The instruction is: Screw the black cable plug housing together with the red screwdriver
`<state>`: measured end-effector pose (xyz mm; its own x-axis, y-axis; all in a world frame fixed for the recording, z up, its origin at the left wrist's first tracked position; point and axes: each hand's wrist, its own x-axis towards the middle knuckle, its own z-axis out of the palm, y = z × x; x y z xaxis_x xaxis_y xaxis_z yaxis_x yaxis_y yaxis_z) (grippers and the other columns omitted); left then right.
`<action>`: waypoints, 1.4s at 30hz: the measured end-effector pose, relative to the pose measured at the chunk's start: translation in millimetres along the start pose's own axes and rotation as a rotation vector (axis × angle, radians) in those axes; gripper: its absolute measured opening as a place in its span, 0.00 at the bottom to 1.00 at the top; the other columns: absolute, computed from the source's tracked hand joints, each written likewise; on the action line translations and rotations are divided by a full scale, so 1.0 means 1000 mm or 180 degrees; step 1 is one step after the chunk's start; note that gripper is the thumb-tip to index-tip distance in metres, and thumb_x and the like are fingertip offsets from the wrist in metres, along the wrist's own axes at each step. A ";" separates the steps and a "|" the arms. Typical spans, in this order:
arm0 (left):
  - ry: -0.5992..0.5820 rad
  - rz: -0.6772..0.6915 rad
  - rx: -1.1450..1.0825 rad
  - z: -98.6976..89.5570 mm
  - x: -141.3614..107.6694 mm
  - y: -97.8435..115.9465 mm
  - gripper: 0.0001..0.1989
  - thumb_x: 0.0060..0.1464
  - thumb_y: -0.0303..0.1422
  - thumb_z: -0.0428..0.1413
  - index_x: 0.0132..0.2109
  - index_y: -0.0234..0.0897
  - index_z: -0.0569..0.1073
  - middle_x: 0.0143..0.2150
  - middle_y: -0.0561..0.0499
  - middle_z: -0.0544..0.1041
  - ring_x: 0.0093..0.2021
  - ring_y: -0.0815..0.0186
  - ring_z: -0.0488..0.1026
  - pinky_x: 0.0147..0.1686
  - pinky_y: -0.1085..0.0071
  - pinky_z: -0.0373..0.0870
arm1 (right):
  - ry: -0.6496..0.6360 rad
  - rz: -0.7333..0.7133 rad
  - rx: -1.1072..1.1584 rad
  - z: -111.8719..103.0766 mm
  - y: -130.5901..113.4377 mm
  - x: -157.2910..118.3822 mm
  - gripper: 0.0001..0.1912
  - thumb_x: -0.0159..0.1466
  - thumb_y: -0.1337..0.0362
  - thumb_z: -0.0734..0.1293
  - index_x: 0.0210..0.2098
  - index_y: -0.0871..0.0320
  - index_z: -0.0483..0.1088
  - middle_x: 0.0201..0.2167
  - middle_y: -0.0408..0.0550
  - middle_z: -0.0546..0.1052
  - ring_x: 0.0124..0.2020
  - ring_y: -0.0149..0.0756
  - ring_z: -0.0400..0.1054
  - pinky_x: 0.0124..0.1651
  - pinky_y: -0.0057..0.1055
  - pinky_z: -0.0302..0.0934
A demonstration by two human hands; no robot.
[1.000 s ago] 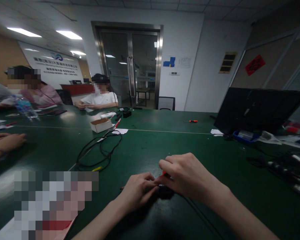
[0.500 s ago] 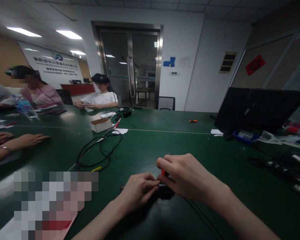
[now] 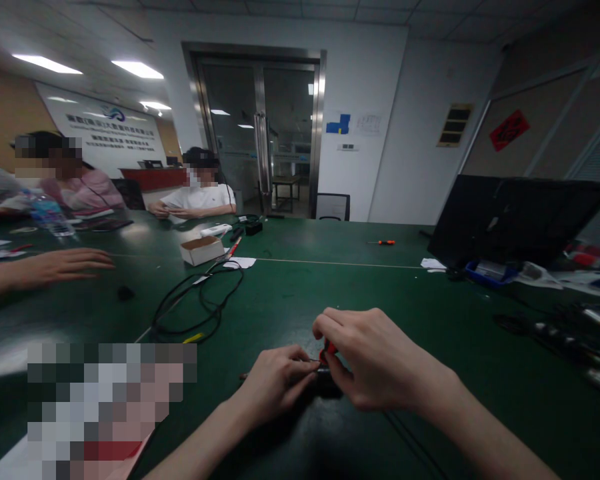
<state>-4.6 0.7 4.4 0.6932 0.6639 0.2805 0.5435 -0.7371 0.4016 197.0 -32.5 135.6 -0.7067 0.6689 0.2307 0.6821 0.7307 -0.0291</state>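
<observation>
My right hand (image 3: 365, 353) has its thumb and fingers closed round a small red and black tool handle (image 3: 329, 349), held above a dark object (image 3: 329, 385) on the green table (image 3: 300, 293). What the tool's tip touches is hidden. My left hand (image 3: 280, 380) grips the left side of that dark object with bent fingers. A thin black cable (image 3: 410, 443) runs from near the object toward the bottom edge. A small end of something (image 3: 244, 377) sticks out left of my left hand.
A coiled black cable (image 3: 200, 327) and an open white box (image 3: 203, 251) lie to the left. Farther off is an orange screwdriver (image 3: 386, 243). A monitor (image 3: 520, 220) and tools (image 3: 555, 340) stand right. Another person's hand (image 3: 65, 265) reaches in from the left.
My right hand has turned a little around the red handle, its thumb shifting. My left hand stays put. The other person's hand at the left has moved, and a small dark item now shows near it.
</observation>
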 end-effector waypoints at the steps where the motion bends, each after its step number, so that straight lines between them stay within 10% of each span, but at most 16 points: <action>1: -0.0011 -0.0012 -0.0006 -0.001 0.000 0.001 0.14 0.66 0.34 0.49 0.44 0.43 0.80 0.42 0.49 0.78 0.39 0.62 0.76 0.37 0.72 0.69 | 0.0008 0.0015 -0.0005 0.000 0.000 0.000 0.05 0.60 0.69 0.61 0.37 0.58 0.64 0.35 0.44 0.73 0.30 0.33 0.64 0.27 0.31 0.46; 15: 0.0089 -0.0127 0.0039 0.004 0.000 -0.002 0.11 0.63 0.33 0.53 0.40 0.40 0.81 0.39 0.49 0.78 0.36 0.63 0.76 0.35 0.72 0.68 | 0.0187 -0.0021 -0.0391 0.009 0.006 0.005 0.12 0.69 0.56 0.65 0.34 0.57 0.66 0.29 0.43 0.73 0.27 0.34 0.64 0.27 0.32 0.41; 24: -0.0016 -0.0036 -0.0059 -0.002 0.002 0.001 0.12 0.65 0.33 0.51 0.42 0.42 0.80 0.42 0.49 0.78 0.39 0.62 0.76 0.37 0.72 0.69 | 0.0001 -0.0053 0.0184 0.001 0.001 -0.001 0.07 0.59 0.69 0.63 0.38 0.58 0.63 0.35 0.45 0.73 0.29 0.33 0.64 0.27 0.30 0.45; 42: -0.0040 -0.0105 0.0049 0.000 0.000 0.001 0.11 0.63 0.34 0.53 0.40 0.42 0.81 0.40 0.49 0.78 0.37 0.63 0.75 0.35 0.72 0.67 | 0.0117 0.0082 -0.0193 0.004 0.004 0.003 0.08 0.66 0.60 0.66 0.36 0.58 0.65 0.32 0.45 0.74 0.30 0.34 0.66 0.27 0.31 0.43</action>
<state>-4.2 -0.4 5.1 0.6805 0.6864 0.2564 0.5734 -0.7167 0.3969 197.0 -26.9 131.9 -0.6821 0.6810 0.2664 0.7109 0.7029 0.0232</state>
